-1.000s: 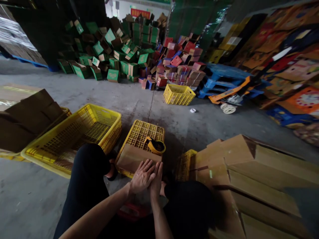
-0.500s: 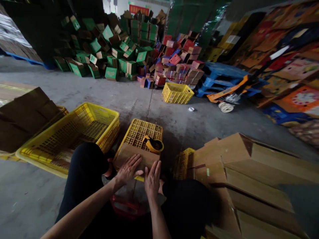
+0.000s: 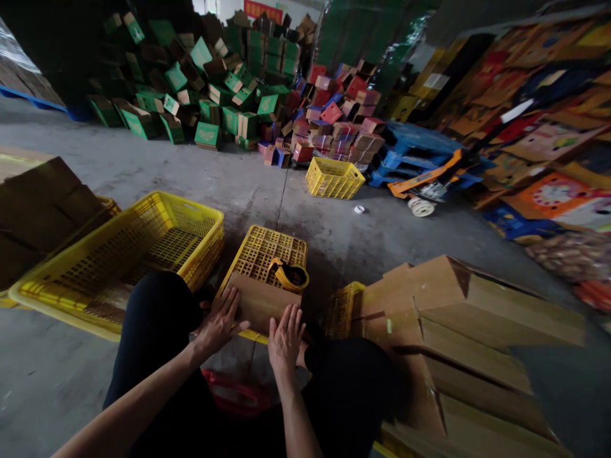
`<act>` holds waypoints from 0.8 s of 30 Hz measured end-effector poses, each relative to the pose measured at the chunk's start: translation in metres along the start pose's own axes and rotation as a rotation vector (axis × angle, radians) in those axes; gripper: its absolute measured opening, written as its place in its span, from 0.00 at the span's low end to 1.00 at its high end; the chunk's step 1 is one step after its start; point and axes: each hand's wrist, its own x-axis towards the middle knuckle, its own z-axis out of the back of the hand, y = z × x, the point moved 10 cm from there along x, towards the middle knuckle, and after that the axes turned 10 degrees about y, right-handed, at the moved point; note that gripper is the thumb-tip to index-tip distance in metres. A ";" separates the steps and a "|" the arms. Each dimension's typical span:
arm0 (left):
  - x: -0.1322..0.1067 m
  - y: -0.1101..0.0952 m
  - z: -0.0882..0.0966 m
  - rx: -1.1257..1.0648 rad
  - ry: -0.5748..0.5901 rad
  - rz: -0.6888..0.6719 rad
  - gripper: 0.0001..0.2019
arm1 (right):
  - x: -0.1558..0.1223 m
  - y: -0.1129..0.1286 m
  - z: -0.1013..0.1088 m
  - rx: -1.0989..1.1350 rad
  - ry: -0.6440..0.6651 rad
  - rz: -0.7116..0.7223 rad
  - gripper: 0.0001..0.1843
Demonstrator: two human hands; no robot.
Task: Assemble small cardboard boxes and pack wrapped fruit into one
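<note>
A flat brown piece of cardboard [image 3: 260, 302] lies across the near half of an upside-down yellow crate [image 3: 260, 245] between my knees. My left hand [image 3: 218, 323] rests on its left end with the fingers stretched out. On its right end lies my right hand [image 3: 285, 334], fingers extended and palm down. Just beyond the cardboard, on the crate's grid, sits a yellow-and-black tape dispenser [image 3: 289, 275]; neither hand touches it.
To my left stands a large yellow crate [image 3: 114, 254]. Folded cardboard boxes [image 3: 443, 305] are stacked at my right. Farther off are another yellow crate [image 3: 334, 178], an orange pallet jack [image 3: 424, 175], blue pallets [image 3: 420, 143] and a heap of green boxes [image 3: 207, 135].
My left hand has slid left along the cardboard, away from the right hand, so the hands are wider apart. The view has shifted slightly to the right.
</note>
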 end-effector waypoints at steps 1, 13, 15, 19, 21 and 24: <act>0.001 0.001 0.001 -0.017 0.002 0.007 0.37 | 0.000 0.005 -0.001 0.003 0.009 0.013 0.36; 0.010 0.028 0.014 -0.204 -0.071 0.129 0.19 | 0.012 0.044 -0.011 0.011 0.021 0.074 0.42; 0.009 0.027 0.016 -0.214 -0.092 0.142 0.19 | 0.012 0.049 -0.011 0.014 0.011 0.093 0.42; 0.011 0.031 0.022 -0.245 -0.141 0.182 0.21 | 0.013 0.059 -0.015 0.002 0.025 0.100 0.38; 0.012 0.038 0.023 -0.284 -0.147 0.224 0.21 | 0.013 0.069 -0.021 -0.003 0.053 0.119 0.35; 0.012 0.051 0.023 -0.340 -0.151 0.281 0.22 | 0.014 0.099 -0.033 -0.005 0.109 0.178 0.33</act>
